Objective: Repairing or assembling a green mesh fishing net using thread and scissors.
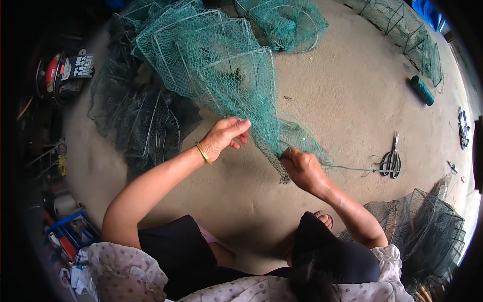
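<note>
A long green net trap (211, 58) with square wire frames stretches from the far left toward me and narrows to a gathered tail. My right hand (306, 171) is closed around the netting at this narrow end, its fingertips partly hidden. Just left of the net is my left hand (226, 136), a gold-coloured bangle on its wrist. Its fingers are loosely bent and apart, with nothing visible in them. A thin green cord (352, 167) runs from beside my right hand toward black-handled scissors (390, 162) on the floor.
Dark netting (146, 121) lies at left, and another green net trap (287, 25) at the back. At right are a dark green twine spool (422, 90), a folded net trap (402, 32) and a dark net heap (417, 226). A blue tool box (73, 229) stands at lower left.
</note>
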Demonstrator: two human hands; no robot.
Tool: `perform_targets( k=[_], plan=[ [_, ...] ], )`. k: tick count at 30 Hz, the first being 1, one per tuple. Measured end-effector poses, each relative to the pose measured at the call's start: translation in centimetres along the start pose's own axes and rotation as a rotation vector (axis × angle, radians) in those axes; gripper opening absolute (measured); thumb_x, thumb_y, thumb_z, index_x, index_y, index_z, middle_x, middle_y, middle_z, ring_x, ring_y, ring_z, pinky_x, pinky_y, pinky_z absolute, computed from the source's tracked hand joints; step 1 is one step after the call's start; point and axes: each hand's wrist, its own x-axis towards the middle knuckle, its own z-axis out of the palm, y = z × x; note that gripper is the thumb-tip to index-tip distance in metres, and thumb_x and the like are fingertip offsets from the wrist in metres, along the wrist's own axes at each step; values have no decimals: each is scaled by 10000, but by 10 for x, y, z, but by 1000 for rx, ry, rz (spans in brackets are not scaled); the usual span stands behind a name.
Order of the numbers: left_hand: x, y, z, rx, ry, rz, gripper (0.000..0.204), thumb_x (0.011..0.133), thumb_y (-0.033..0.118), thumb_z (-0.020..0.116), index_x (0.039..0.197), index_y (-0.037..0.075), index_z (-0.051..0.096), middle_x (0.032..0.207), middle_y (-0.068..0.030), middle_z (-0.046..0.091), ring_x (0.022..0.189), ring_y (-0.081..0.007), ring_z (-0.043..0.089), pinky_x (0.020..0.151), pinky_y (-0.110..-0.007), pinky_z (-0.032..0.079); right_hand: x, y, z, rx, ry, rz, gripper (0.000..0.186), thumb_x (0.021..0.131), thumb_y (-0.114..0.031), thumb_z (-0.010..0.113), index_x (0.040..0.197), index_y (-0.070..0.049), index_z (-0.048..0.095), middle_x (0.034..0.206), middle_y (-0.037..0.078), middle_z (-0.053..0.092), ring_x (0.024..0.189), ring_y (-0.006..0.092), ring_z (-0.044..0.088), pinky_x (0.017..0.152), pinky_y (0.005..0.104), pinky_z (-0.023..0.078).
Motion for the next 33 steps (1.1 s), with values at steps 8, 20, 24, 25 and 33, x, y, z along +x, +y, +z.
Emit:
perform_targets(
  k=[8, 20, 24, 25, 33],
  plan=[
    [-48, -7, -6, 23, 85, -123, 162, 886, 231, 556, 857, 71, 550, 790, -38, 593, 710, -134, 589, 621, -257, 454, -32, -32, 22, 253, -144, 88, 227, 839, -157, 564, 970, 28, 561, 676, 201, 614, 654, 319, 634, 615, 401, 484],
    [-118, -55, -35, 146, 40, -139, 150, 866, 176, 583, 820, 33, 587, 764, -39, 611, 687, -109, 606, 594, -217, 455, -57, -31, 39, 511, -485, 452, 258, 863, -176, 573, 1005, 39, 578, 617, 54, 569, 515, 103, 519, 464, 262, 414],
    [-119, -70, -39, 229, -32, -127, 185, 865, 196, 584, 821, 16, 590, 773, -46, 616, 688, -104, 604, 597, -218, 457, -68, -33, 50, 454, -516, 428, 282, 858, -195, 570, 1025, 32, 586, 648, 74, 603, 579, 128, 573, 537, 292, 464],
    [-121, -73, -40, 255, -35, -142, 190, 864, 198, 586, 823, 13, 591, 778, -49, 618, 684, -105, 605, 594, -218, 457, -70, -33, 52, 446, -512, 410, 279, 856, -194, 569, 1020, 30, 589, 652, 77, 606, 582, 131, 578, 540, 291, 467],
    [-135, -109, -50, 295, -41, -233, 211, 862, 213, 590, 907, 8, 601, 809, -45, 615, 673, -104, 604, 579, -217, 452, -78, -30, 69, 378, -593, 356, 261, 846, -187, 560, 1001, 19, 606, 657, 93, 623, 592, 153, 605, 555, 295, 484]
  ],
)
